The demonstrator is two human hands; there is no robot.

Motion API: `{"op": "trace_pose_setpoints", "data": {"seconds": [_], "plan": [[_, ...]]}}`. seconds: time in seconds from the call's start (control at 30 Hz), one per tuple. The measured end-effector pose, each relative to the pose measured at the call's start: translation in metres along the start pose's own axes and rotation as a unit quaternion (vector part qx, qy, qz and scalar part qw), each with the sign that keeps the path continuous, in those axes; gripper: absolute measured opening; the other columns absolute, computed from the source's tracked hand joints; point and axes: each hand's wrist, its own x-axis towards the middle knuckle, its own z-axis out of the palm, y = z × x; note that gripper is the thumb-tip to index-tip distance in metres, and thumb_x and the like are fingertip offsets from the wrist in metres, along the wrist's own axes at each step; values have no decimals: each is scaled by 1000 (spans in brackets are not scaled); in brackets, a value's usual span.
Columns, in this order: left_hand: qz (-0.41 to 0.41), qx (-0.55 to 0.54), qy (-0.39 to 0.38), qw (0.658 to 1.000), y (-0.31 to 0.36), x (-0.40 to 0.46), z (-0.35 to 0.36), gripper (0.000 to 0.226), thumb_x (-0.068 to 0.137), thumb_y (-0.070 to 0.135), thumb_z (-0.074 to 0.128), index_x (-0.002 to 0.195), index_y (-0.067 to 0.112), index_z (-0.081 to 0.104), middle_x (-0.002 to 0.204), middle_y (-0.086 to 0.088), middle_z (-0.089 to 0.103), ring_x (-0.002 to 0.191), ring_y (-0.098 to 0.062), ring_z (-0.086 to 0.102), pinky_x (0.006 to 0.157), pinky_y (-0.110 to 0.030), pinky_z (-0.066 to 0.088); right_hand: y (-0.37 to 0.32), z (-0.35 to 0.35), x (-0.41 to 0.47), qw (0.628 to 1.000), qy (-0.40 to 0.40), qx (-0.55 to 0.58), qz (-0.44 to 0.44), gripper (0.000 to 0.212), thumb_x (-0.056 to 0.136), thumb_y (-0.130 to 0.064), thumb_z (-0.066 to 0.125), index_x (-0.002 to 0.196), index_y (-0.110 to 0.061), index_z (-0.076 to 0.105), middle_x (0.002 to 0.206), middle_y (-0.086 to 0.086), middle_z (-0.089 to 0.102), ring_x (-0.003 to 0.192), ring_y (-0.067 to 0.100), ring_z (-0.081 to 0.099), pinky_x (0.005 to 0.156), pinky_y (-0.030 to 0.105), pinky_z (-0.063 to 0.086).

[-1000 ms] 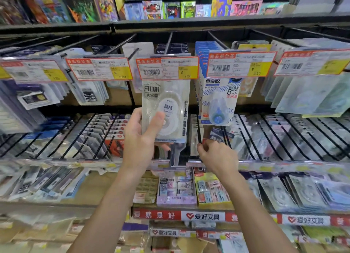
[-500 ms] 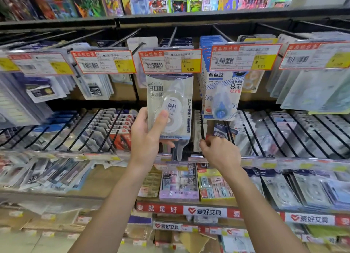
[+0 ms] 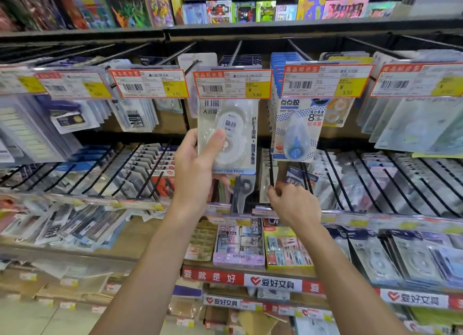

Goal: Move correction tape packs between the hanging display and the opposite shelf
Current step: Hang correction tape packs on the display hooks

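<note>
Left hand (image 3: 194, 169): raised in front of the hanging display, gripping the correction tape pack (image 3: 229, 136), thumb pressed across the clear blister front, fingers curled behind the card.
Right hand (image 3: 294, 204): lower and to the right of the pack, fingers curled, tips pinching at a black peg hook (image 3: 271, 169) of the lower row; whether they also hold a card there, I cannot tell.
Correction tape pack: upright, its top edge tucked behind the 5.80 price tag (image 3: 233, 84); white toothed wheel visible through the blister, "correction tape" printed along the bottom strip.
Right of the pack: a dot glue tape pack (image 3: 297, 130), blue and white, marked 8mm, hanging under the 5.50 price tag (image 3: 325, 80), just beside the held pack.
Left of the pack: the 6.80 price tag (image 3: 150, 84) with more carded packs hanging beneath it.
Below the pack: rows of black hooks loaded with carded stationery, then boxed erasers (image 3: 239, 244) on the shelf under the right hand.
Further below: a red and white shelf strip (image 3: 250, 279) with Chinese lettering.
Above the pack: a dark shelf edge with colourful boxes (image 3: 263, 10) standing on it.
</note>
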Motion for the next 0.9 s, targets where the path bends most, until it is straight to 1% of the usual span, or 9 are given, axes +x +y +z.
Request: {"op": "trace_pose_setpoints", "data": {"seconds": [0.13, 0.2, 0.33, 0.5, 0.57, 0.67, 0.77, 0.83, 0.9], "plan": [[-41, -21, -7, 999, 3, -12, -2, 14, 97, 27, 61, 100, 13, 61, 84, 2, 70, 64, -17, 68, 37, -25, 44, 0, -1, -1, 1000, 4, 11, 1, 47, 102, -47, 37, 87, -15, 68, 85, 8, 70, 70, 30, 52, 64, 34, 41], [-52, -24, -6, 998, 4, -15, -3, 15, 97, 27, 62, 102, 13, 61, 87, 0, 71, 66, -18, 69, 37, -26, 44, 0, -1, -1, 1000, 4, 12, 1, 47, 102, -48, 37, 87, -16, 68, 85, 8, 70, 70, 30, 54, 65, 34, 43], [-55, -19, 2, 998, 2, -19, -3, 14, 97, 28, 62, 100, 14, 62, 89, -1, 71, 72, -19, 70, 39, -26, 45, 0, -1, -2, 1000, 9, 10, -3, 47, 102, -48, 37, 87, -16, 68, 84, 8, 70, 78, 32, 64, 66, 34, 44], [-30, 16, 4, 999, -4, -21, -1, 14, 97, 30, 63, 101, 16, 62, 94, -1, 72, 77, -19, 71, 42, -25, 46, -1, -2, -3, 1000, 12, 14, 0, 46, 102, -46, 37, 85, -16, 67, 82, 8, 70, 69, 30, 53, 64, 33, 40], [-26, 17, -1, 1000, -6, -20, -2, 14, 97, 30, 62, 103, 17, 62, 94, -1, 73, 76, -20, 71, 41, -24, 46, 0, -2, -3, 1000, 15, 16, 2, 45, 101, -46, 38, 83, -17, 67, 82, 8, 70, 69, 30, 53, 63, 33, 40], [-19, 1, -1, 1000, -8, -21, -3, 26, 91, 36, 64, 106, 15, 62, 92, -1, 72, 73, -22, 70, 40, -25, 47, 0, -2, -4, 1000, 15, 18, 1, 44, 101, -46, 38, 80, -18, 64, 82, 7, 70, 72, 32, 58, 63, 33, 41], [-6, -5, -2, 1000, -12, -20, -4, 31, 87, 39, 63, 106, 15, 62, 90, 0, 72, 73, -24, 70, 40, -26, 47, 0, -2, -4, 1000, 14, 16, 1, 42, 102, -46, 37, 77, -20, 58, 80, 6, 68, 69, 29, 52, 63, 33, 40], [1, -7, -6, 1000, -18, -16, -4, 33, 89, 38, 62, 110, 14, 61, 87, 2, 72, 70, -20, 69, 41, -25, 48, 0, -3, -4, 1000, 15, 10, 1, 44, 102, -47, 37, 80, -19, 63, 76, 4, 63, 70, 29, 53, 63, 33, 39], [-7, -14, 11, 1000, -25, -10, -6, 40, 88, 37, 64, 116, 9, 60, 85, 6, 71, 68, -14, 68, 42, -23, 49, 0, -3, -4, 1000, 20, 6, -3, 45, 102, -47, 37, 86, -17, 68, 78, 5, 64, 76, 32, 61, 63, 33, 39]]}}
